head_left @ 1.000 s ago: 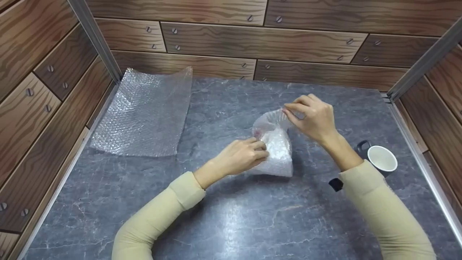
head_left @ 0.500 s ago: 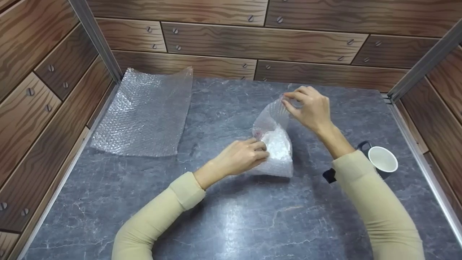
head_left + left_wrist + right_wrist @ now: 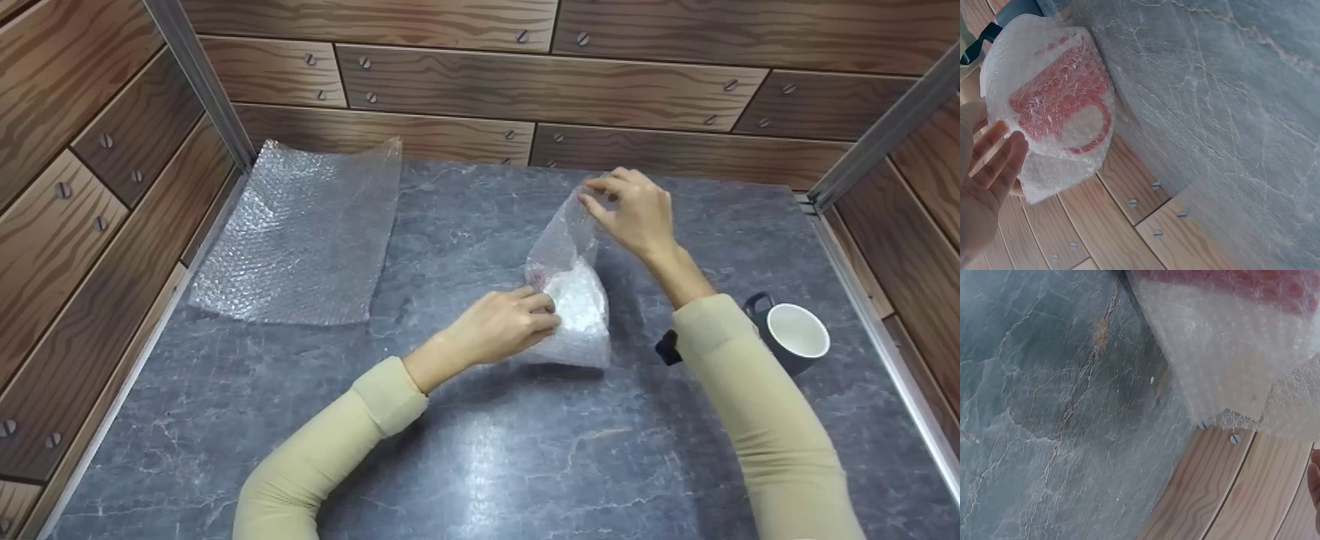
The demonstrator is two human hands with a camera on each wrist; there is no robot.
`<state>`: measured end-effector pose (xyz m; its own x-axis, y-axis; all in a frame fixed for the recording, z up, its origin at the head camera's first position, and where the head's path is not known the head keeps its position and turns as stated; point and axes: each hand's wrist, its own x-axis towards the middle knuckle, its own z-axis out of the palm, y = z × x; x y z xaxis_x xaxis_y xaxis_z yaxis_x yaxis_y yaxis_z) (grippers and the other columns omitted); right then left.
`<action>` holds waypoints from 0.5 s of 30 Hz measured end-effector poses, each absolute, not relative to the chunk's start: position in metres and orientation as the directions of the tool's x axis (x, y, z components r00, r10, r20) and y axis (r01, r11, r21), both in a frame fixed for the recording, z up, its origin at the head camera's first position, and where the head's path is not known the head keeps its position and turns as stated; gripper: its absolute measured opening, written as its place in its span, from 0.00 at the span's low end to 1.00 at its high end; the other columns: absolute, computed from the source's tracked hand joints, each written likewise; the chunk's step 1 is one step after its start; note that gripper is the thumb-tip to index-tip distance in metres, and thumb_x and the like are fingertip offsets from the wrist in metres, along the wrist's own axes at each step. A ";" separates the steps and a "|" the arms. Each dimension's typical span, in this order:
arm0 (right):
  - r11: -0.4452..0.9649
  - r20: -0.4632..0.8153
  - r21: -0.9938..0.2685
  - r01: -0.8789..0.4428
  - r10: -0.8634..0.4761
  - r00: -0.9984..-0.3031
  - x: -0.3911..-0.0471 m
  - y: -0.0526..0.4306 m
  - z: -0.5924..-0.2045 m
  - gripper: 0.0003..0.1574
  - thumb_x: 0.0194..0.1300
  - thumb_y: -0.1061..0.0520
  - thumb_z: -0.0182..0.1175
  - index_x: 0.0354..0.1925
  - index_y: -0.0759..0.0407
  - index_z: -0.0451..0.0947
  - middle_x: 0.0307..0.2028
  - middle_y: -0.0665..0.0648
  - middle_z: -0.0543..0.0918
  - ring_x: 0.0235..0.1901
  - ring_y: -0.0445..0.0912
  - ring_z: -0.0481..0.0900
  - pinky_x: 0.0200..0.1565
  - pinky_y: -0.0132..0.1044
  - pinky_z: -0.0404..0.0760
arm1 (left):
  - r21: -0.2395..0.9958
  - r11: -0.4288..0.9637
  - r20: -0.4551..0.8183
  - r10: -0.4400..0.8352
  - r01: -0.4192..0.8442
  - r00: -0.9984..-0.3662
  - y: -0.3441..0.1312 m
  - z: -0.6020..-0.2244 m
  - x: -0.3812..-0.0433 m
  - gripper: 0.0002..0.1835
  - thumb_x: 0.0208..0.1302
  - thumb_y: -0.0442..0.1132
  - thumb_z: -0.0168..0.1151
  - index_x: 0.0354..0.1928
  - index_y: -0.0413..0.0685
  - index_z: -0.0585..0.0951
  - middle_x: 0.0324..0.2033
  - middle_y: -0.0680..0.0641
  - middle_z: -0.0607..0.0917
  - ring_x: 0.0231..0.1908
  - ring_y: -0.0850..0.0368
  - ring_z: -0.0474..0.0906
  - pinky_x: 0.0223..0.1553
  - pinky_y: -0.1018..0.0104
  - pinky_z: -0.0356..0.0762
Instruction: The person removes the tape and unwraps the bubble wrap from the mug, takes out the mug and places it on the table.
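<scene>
A red mug (image 3: pixel 1058 93) with its handle shows through the bubble wrap (image 3: pixel 1010 56) around it in the left wrist view. In the head view this wrapped bundle (image 3: pixel 577 319) looks mostly white and sits right of the table's middle. My left hand (image 3: pixel 504 324) holds its left side with bent fingers. Thumb and fingertips of my right hand (image 3: pixel 630 210) pinch the loose end of the wrap and keep it stretched up beyond the mug. In the right wrist view, only fingertips (image 3: pixel 1314 481) show at the right edge.
A second sheet of bubble wrap (image 3: pixel 300 240) lies flat at the back left. Near my right forearm stands a dark mug (image 3: pixel 787 346) with a white inside. Wood-patterned walls (image 3: pixel 435 82) with metal corner posts enclose the grey marbled table (image 3: pixel 480 435).
My right hand has moved away from me and slightly left, pulling the wrap's loose end out longer and straighter. The left hand stays at the bundle.
</scene>
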<state>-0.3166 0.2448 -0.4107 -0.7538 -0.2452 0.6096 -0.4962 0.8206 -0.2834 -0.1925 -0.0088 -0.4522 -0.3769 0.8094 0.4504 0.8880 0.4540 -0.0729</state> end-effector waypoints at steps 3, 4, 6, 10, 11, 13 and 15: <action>0.831 0.589 -0.277 -0.481 -0.249 -0.769 -0.321 0.245 -0.413 0.16 0.64 0.50 0.75 0.45 0.58 0.91 0.37 0.60 0.90 0.37 0.58 0.86 0.38 0.53 0.85 | -0.068 0.455 0.450 0.808 0.888 -0.380 -0.009 -0.452 -0.192 0.10 0.77 0.46 0.62 0.49 0.55 0.90 0.46 0.54 0.90 0.44 0.58 0.87 0.43 0.69 0.88; 0.834 0.584 -0.277 -0.477 -0.248 -0.773 -0.322 0.246 -0.414 0.16 0.64 0.50 0.75 0.46 0.58 0.91 0.37 0.60 0.90 0.37 0.57 0.86 0.38 0.54 0.85 | -0.068 0.456 0.450 0.808 0.887 -0.381 -0.009 -0.452 -0.192 0.10 0.76 0.46 0.63 0.49 0.55 0.90 0.46 0.54 0.90 0.44 0.58 0.87 0.43 0.69 0.88; 0.839 0.573 -0.279 -0.466 -0.244 -0.782 -0.323 0.247 -0.415 0.17 0.64 0.50 0.75 0.46 0.57 0.90 0.38 0.60 0.90 0.38 0.57 0.86 0.39 0.54 0.85 | -0.070 0.458 0.448 0.808 0.886 -0.382 -0.009 -0.451 -0.192 0.10 0.76 0.46 0.63 0.49 0.56 0.90 0.46 0.54 0.90 0.44 0.58 0.87 0.43 0.69 0.88; 0.838 0.563 -0.315 -0.445 -0.212 -0.799 -0.324 0.249 -0.417 0.17 0.63 0.50 0.76 0.48 0.57 0.90 0.40 0.60 0.91 0.39 0.58 0.88 0.39 0.54 0.85 | -0.077 0.457 0.440 0.813 0.886 -0.381 -0.008 -0.452 -0.192 0.10 0.77 0.46 0.62 0.48 0.56 0.90 0.46 0.54 0.90 0.43 0.58 0.87 0.42 0.69 0.88; 0.835 0.564 -0.328 -0.441 -0.201 -0.801 -0.323 0.250 -0.418 0.17 0.63 0.51 0.76 0.48 0.57 0.90 0.41 0.60 0.91 0.39 0.58 0.88 0.39 0.54 0.85 | -0.078 0.455 0.438 0.815 0.887 -0.380 -0.008 -0.452 -0.192 0.10 0.77 0.46 0.62 0.48 0.56 0.90 0.46 0.54 0.90 0.43 0.58 0.86 0.42 0.69 0.88; 0.827 0.562 -0.363 -0.429 -0.173 -0.809 -0.322 0.252 -0.418 0.18 0.63 0.51 0.76 0.49 0.58 0.90 0.42 0.60 0.91 0.39 0.58 0.89 0.39 0.54 0.85 | -0.079 0.455 0.436 0.816 0.887 -0.380 -0.008 -0.452 -0.192 0.10 0.77 0.46 0.61 0.48 0.56 0.90 0.46 0.54 0.90 0.43 0.58 0.86 0.42 0.69 0.88; 0.821 0.556 -0.398 -0.409 -0.139 -0.820 -0.320 0.253 -0.417 0.20 0.62 0.52 0.77 0.51 0.57 0.89 0.44 0.60 0.92 0.39 0.59 0.89 0.39 0.55 0.85 | -0.081 0.456 0.436 0.816 0.886 -0.380 -0.008 -0.451 -0.192 0.10 0.78 0.46 0.61 0.48 0.56 0.90 0.46 0.54 0.90 0.43 0.58 0.86 0.41 0.69 0.88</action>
<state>-0.3195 0.2533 -0.4173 -0.8199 -0.1385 0.5555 -0.4087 0.8211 -0.3984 -0.1917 -0.0084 -0.4514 -0.3799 0.8159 0.4358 0.8862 0.4561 -0.0812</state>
